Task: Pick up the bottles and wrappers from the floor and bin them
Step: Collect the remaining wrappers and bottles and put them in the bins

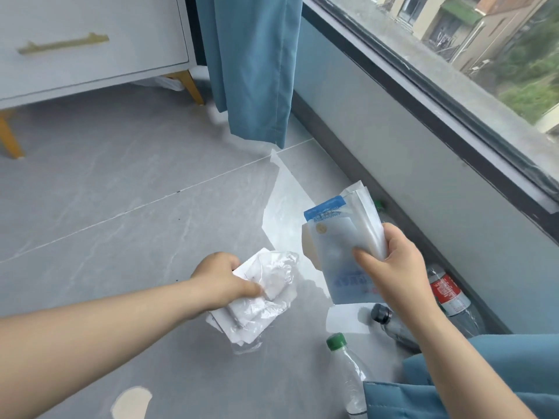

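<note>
My left hand (pixel 222 279) grips a crumpled bundle of white and clear wrappers (pixel 263 297) above the grey floor. To its right, my right hand (pixel 393 261) holds a stack of flat plastic packets (pixel 338 246), one with a blue top strip. A clear bottle with a green cap (pixel 344 370) lies on the floor at the lower centre. Behind my right wrist lie a dark-capped bottle (pixel 390 322) and a red-labelled bottle (pixel 447 294) along the wall. A white sheet (pixel 344 320) lies on the floor under the packets. No bin is in view.
A grey drawer cabinet on wooden legs (pixel 90 55) stands at the far left. A blue curtain (pixel 257 65) hangs beside the low wall under the window (pixel 453 71). Blue fabric (pixel 484 379) fills the lower right corner. A pale patch (pixel 131 402) marks the floor.
</note>
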Demonstrator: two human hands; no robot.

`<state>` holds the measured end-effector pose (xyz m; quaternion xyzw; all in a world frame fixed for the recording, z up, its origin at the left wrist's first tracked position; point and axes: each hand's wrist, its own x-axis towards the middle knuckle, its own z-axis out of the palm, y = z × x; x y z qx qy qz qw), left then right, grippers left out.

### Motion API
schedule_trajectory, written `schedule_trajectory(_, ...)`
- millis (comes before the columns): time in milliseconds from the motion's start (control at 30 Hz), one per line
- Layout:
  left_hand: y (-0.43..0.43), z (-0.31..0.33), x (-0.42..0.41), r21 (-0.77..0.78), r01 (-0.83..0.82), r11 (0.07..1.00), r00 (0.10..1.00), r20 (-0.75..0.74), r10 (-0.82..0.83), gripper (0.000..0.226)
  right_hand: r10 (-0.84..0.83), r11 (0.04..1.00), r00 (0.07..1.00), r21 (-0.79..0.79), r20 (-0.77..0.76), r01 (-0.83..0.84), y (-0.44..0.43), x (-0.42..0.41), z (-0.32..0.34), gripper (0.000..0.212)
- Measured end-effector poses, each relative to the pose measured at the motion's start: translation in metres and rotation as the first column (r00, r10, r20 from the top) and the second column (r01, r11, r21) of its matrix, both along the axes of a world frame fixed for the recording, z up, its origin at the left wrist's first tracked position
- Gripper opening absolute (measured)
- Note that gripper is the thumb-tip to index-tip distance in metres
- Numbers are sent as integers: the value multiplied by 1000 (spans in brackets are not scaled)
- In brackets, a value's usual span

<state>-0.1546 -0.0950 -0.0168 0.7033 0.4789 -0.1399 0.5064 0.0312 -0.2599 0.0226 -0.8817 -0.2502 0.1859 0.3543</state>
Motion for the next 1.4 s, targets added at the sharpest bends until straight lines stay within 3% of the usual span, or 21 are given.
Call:
schedule_trajectory(133, 31, 31, 8, -124, -231, 965, 962, 119, 246, 19, -12, 1000, 1000, 24, 11, 12, 31, 7, 21, 11)
schedule_trajectory(267, 49, 77, 17, -260, -443, 858, 853, 172, 493, 21, -35, 998, 999, 55, -29, 36, 68, 4, 53, 13)
schedule_trajectory(467, 60, 185, 1, -244, -673, 698, 680, 167, 714, 16, -115, 989, 988, 86, -103, 124, 97, -18, 162, 13)
schedule_trajectory(667, 55, 340, -15, -221, -708, 671, 647, 179, 741, 12, -142, 986, 982, 73, -126, 152, 94, -20, 316, 14)
schedule_trajectory(867, 49, 522, -14, -216, -662, 718, 676, 241, 696, 10, -144, 984, 984, 90, -106, 153, 87, -22, 491, 14)
schedule_trajectory(1100, 40, 743, -11, -216, -624, 751, 636, 420, 648, 9, -109, 967, 994, 229, -9, 108, 78, -27, 705, 24)
schedule_trajectory(1200, 27, 811, -21, -176, -603, 778, 629, 494, 600, 7, -75, 955, 996, 292, 53, 56, 65, -36, 775, 16)
schedule_trajectory(1400, 13, 902, -39, -52, -519, 853, 642, 636, 429, 10, -203, 884, 970, 452, 134, 122, 32, -65, 879, 8)
